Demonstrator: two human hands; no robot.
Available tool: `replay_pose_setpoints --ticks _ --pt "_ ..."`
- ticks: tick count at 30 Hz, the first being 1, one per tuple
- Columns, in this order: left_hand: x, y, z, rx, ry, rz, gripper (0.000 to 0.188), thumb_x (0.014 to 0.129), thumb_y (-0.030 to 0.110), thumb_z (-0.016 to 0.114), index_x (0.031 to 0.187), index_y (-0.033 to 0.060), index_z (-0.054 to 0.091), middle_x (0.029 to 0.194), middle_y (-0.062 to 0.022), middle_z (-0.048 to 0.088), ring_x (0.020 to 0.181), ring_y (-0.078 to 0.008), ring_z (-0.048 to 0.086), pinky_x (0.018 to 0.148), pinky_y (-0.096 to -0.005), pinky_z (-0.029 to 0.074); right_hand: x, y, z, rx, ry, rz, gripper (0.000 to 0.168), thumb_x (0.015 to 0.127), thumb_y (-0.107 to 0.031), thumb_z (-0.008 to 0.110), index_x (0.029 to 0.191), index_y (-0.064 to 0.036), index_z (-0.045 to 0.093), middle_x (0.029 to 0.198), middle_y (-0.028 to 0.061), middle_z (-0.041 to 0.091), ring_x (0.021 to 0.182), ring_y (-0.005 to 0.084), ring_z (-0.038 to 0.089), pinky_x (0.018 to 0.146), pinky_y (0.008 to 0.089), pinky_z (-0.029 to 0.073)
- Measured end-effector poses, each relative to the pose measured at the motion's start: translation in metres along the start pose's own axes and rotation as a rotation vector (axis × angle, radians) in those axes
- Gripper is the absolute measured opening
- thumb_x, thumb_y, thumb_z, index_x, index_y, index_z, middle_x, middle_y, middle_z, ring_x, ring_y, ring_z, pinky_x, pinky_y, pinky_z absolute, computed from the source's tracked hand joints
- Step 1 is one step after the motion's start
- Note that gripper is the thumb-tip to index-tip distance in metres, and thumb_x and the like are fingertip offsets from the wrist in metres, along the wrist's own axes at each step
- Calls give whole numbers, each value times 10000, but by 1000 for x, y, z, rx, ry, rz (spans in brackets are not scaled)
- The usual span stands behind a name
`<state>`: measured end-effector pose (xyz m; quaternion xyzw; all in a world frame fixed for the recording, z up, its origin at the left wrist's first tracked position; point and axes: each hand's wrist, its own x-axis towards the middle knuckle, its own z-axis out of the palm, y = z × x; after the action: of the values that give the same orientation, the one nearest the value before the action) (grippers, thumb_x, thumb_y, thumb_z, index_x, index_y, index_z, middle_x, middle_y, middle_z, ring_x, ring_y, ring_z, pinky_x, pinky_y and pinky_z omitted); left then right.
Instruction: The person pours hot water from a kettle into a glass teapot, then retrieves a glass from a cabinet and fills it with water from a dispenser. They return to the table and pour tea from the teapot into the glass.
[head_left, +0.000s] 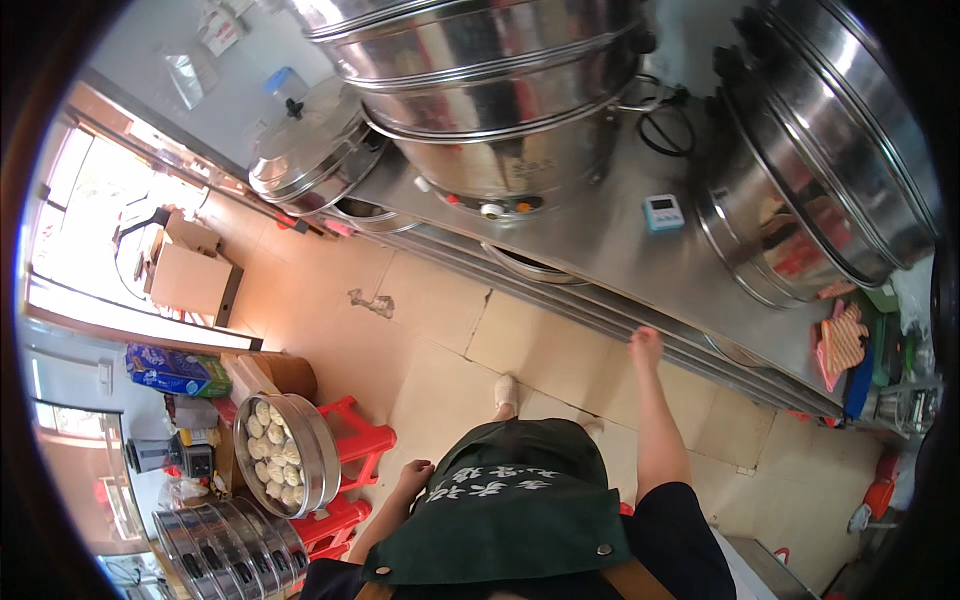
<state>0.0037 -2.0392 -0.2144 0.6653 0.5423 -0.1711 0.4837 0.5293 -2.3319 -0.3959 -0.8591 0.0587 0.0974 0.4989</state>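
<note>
My right hand (646, 347), its fingers curled in and nothing visible in it, is near the front edge of a stainless steel table (600, 251). Low at my left side hangs my left hand (417, 478), partly hidden by the dark green apron (487, 540); its fingers are hard to make out. Beside it, a round metal steamer tray (322, 457) of pleated buns (275, 454) rests on a red plastic stool (364, 442). Large stacked steel steamers, one in the middle (495, 97) and one at the right (810, 172), stand on the table.
A lidded steel pot (315, 150) occupies the table's far left end. Near the right steamer are a small digital timer (663, 213) and a quilted oven mitt (841, 341). More stacked steamer tiers (229, 551) stand at lower left. Tiled floor (427, 315) runs between, with a cardboard box (191, 274) near the doorway.
</note>
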Motion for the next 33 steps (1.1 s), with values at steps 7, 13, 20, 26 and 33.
replay_pose_setpoints --ticks 7,13,20,26,33 --pt "55 -6 -73 -321 112 -106 392 853 223 594 1143 -36 550 950 -135 638 791 -189 630 640 -307 499 -61 -204 139 -234 -161 -393 623 808 -196 627 1353 -79 348 1145 173 533 788 238 628 740 365 495" --pt "82 -32 -117 -320 121 -150 388 852 228 598 1135 -35 561 957 -131 639 767 -182 633 635 -287 498 -50 -241 174 -638 -264 -94 585 834 -307 594 1328 -123 339 1232 161 531 1072 321 554 858 457 458" --pt "84 -50 -137 -375 141 -200 366 853 211 592 1126 -30 559 931 -114 630 751 -186 636 604 -291 509 -72 -246 164 -675 -133 -80 478 833 -410 607 1139 -75 458 976 192 623 883 345 613 687 468 492" --pt "80 -51 -108 -474 74 -263 323 850 200 589 1090 -15 568 905 -92 614 738 -184 622 613 -291 497 -127 -206 126 -559 -103 -123 483 771 -418 677 1009 -35 504 908 192 617 847 368 597 676 450 469" --pt "74 -29 -84 -328 -29 -191 365 847 205 593 1129 -24 554 946 -117 628 764 -184 623 631 -295 503 -174 -157 91 -451 -82 -164 410 734 -319 733 934 -39 510 783 133 558 740 320 562 640 415 443"
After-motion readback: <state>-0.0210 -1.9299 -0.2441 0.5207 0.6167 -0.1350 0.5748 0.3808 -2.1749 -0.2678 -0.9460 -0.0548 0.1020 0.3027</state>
